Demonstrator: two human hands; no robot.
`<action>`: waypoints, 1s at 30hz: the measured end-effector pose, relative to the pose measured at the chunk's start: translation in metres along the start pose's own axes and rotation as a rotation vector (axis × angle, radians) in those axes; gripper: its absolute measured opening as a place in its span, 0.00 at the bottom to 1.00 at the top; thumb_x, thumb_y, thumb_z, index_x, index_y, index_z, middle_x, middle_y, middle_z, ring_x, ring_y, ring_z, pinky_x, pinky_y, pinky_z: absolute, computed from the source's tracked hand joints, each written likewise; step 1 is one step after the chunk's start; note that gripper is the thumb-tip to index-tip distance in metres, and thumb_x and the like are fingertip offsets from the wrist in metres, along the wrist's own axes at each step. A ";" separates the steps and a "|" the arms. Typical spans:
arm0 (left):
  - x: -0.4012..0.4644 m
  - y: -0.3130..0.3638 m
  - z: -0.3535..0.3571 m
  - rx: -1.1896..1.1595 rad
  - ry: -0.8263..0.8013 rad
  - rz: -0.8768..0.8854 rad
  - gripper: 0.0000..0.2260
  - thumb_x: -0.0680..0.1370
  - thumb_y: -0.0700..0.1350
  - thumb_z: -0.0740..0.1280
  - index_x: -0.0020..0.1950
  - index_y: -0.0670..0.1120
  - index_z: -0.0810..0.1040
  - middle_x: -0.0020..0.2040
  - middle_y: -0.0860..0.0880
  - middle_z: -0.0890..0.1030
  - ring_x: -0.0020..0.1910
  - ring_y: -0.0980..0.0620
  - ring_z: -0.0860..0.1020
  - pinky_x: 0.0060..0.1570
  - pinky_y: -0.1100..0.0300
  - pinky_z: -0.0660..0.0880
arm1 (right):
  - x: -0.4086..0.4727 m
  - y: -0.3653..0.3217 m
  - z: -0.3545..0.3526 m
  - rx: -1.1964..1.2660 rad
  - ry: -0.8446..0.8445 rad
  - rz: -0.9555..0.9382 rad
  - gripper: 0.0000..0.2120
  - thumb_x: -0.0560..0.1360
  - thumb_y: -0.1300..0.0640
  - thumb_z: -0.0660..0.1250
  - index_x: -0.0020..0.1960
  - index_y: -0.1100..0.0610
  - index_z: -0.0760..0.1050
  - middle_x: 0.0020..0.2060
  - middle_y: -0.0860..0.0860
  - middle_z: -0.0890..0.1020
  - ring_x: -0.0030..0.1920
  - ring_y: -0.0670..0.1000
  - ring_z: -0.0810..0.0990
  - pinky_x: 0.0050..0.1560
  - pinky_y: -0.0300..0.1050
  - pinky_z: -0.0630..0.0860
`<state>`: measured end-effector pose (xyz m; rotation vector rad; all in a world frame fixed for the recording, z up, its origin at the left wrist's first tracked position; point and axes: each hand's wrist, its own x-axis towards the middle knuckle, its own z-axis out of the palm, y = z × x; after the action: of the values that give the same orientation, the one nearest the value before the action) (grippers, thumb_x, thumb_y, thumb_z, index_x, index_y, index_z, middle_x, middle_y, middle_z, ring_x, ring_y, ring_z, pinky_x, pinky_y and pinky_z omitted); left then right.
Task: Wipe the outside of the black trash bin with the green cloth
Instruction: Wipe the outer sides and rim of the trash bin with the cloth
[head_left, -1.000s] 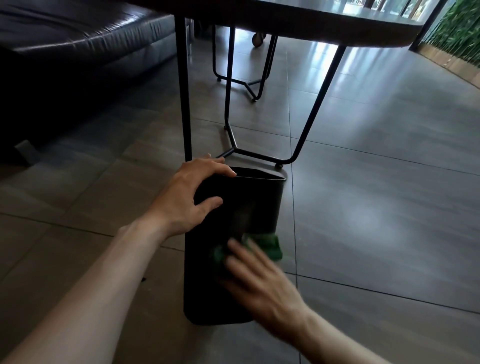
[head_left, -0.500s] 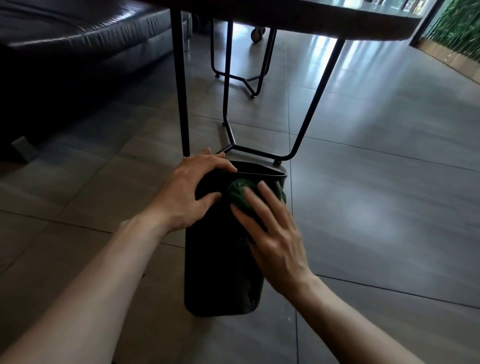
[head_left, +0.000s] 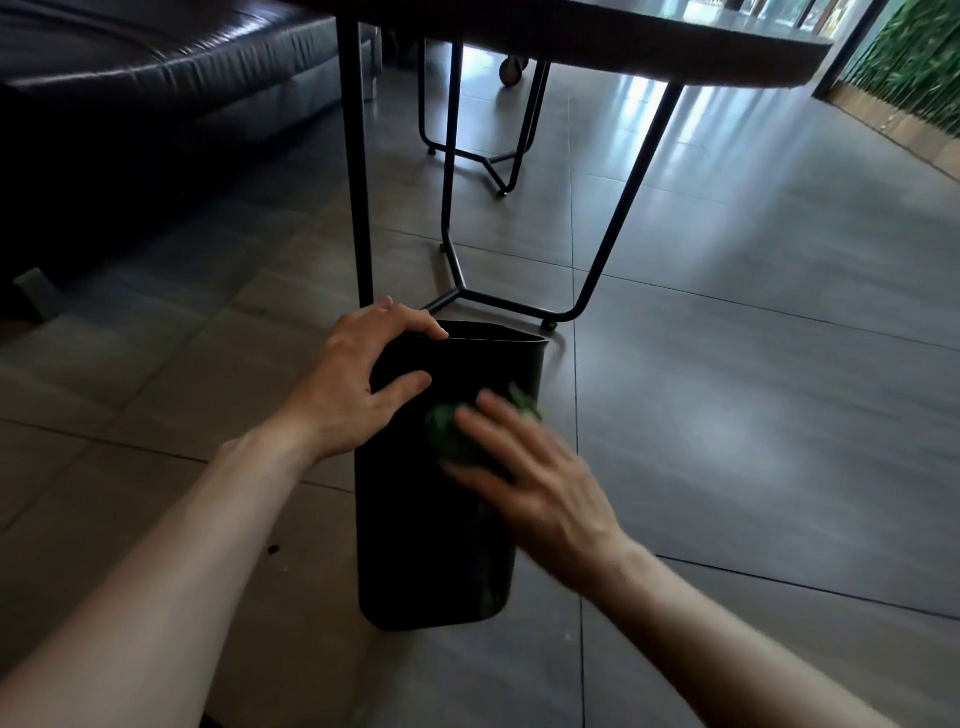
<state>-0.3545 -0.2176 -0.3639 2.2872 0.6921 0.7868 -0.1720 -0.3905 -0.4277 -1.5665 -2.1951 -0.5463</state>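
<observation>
The black trash bin (head_left: 415, 545) stands on the tiled floor in front of me, just below the table legs. My left hand (head_left: 358, 384) grips its upper left rim, fingers curled over the edge and thumb on the near wall. My right hand (head_left: 524, 478), blurred by motion, presses the green cloth (head_left: 447, 426) flat against the bin's near wall with straight fingers. Most of the cloth is hidden under the hand; green edges show at the fingertips and near the bin's right side.
A dark table (head_left: 649, 52) on thin black metal legs (head_left: 358, 182) stands just behind the bin. A dark leather sofa (head_left: 156, 78) fills the upper left. Open floor tiles (head_left: 753, 389) stretch to the right. A green plant wall (head_left: 914, 67) stands far right.
My right hand slid the cloth up from the bin's middle to its rim, then back down to the upper wall. The left hand kept its hold on the rim.
</observation>
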 end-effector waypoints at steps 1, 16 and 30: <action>0.000 0.000 0.000 0.005 -0.007 0.007 0.19 0.74 0.40 0.73 0.62 0.55 0.77 0.62 0.58 0.78 0.71 0.47 0.70 0.72 0.42 0.66 | 0.016 0.008 -0.005 0.009 0.049 0.096 0.17 0.82 0.59 0.68 0.70 0.52 0.78 0.75 0.59 0.72 0.80 0.63 0.64 0.72 0.63 0.71; -0.004 -0.009 -0.005 -0.006 -0.011 -0.059 0.20 0.75 0.43 0.73 0.62 0.60 0.74 0.62 0.59 0.76 0.74 0.46 0.66 0.72 0.42 0.66 | -0.059 -0.040 0.030 -0.011 -0.192 -0.312 0.07 0.86 0.53 0.63 0.58 0.50 0.79 0.68 0.52 0.80 0.73 0.60 0.75 0.67 0.54 0.76; -0.006 -0.010 -0.008 -0.003 -0.018 -0.057 0.20 0.74 0.44 0.73 0.61 0.62 0.74 0.62 0.59 0.77 0.73 0.47 0.67 0.71 0.42 0.67 | -0.045 -0.051 0.043 -0.020 -0.144 -0.193 0.06 0.83 0.54 0.67 0.60 0.49 0.78 0.75 0.54 0.74 0.78 0.62 0.67 0.72 0.61 0.71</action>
<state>-0.3666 -0.2115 -0.3683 2.2591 0.7445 0.7390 -0.2104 -0.4191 -0.4926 -1.4538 -2.4742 -0.5275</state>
